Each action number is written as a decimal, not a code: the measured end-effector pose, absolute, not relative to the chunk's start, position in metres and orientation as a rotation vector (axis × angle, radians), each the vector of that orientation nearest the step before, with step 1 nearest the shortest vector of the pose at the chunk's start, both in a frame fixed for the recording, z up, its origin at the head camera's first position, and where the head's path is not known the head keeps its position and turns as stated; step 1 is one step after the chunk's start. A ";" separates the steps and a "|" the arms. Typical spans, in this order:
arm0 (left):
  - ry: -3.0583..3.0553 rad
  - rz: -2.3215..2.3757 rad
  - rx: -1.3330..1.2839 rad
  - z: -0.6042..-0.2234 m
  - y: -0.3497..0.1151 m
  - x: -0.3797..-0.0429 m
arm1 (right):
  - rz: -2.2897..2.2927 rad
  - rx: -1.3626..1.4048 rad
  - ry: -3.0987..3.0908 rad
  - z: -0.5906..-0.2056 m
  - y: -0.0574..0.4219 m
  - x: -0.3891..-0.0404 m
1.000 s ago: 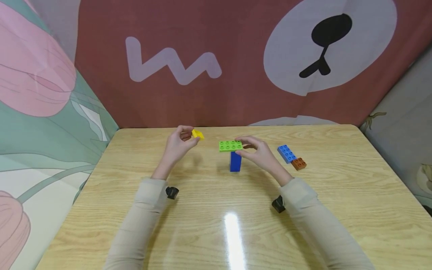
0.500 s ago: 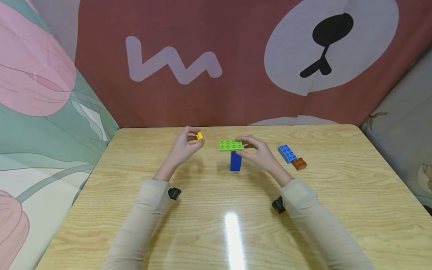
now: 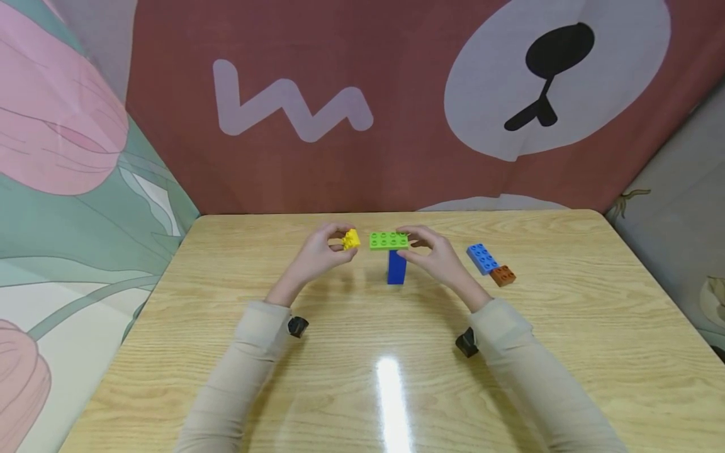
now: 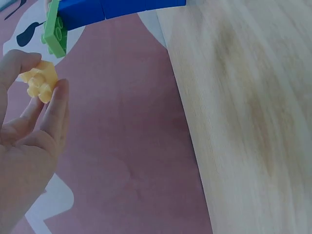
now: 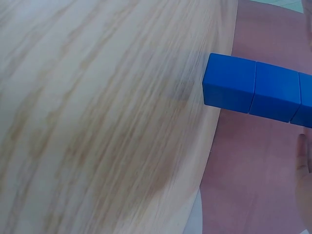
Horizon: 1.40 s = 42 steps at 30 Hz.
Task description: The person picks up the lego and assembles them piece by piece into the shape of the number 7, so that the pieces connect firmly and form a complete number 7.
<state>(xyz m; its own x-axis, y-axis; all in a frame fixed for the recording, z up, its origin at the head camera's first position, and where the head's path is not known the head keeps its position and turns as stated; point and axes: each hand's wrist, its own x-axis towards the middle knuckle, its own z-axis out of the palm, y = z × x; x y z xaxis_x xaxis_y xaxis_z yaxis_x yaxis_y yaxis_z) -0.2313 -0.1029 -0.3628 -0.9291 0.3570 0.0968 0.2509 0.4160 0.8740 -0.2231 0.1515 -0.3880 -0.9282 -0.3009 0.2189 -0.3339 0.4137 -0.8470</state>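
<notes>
A small yellow toy brick is pinched between the thumb and fingers of my left hand; its studs show in the left wrist view. Just to its right, with a small gap between, is a flat light-green brick, studs up. The green brick tops a narrow column of stacked blue bricks, forming a T shape. My right hand grips the green brick's right end by thumb and fingers. In the right wrist view the blue column shows large; whether its bottom touches the table I cannot tell.
On the wooden table, to the right of my right hand, lie a light-blue brick and a brown brick, touching at a corner. A reddish-brown printed cloth hangs behind the table's far edge.
My left hand has moved right and slightly down toward the green brick, turning the yellow brick on the way. My right hand has raised the green brick and blue column very slightly.
</notes>
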 end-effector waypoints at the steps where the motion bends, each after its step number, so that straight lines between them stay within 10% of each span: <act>1: 2.561 1.537 0.565 -0.363 -0.102 -0.231 | 1.579 0.588 -2.611 -0.388 0.152 -0.223; 42: 2.621 1.393 0.664 -0.364 -0.092 -0.228 | 1.553 0.524 -2.616 -0.385 0.183 -0.224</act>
<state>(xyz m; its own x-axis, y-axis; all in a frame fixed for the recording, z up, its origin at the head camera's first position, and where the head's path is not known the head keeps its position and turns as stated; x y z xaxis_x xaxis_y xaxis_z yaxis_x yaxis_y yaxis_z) -0.2276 -0.0916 -0.3642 -0.8998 0.4213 0.1136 0.3298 0.4862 0.8093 -0.2245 0.1826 -0.3847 -0.9410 -0.2597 0.2170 -0.3148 0.4366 -0.8428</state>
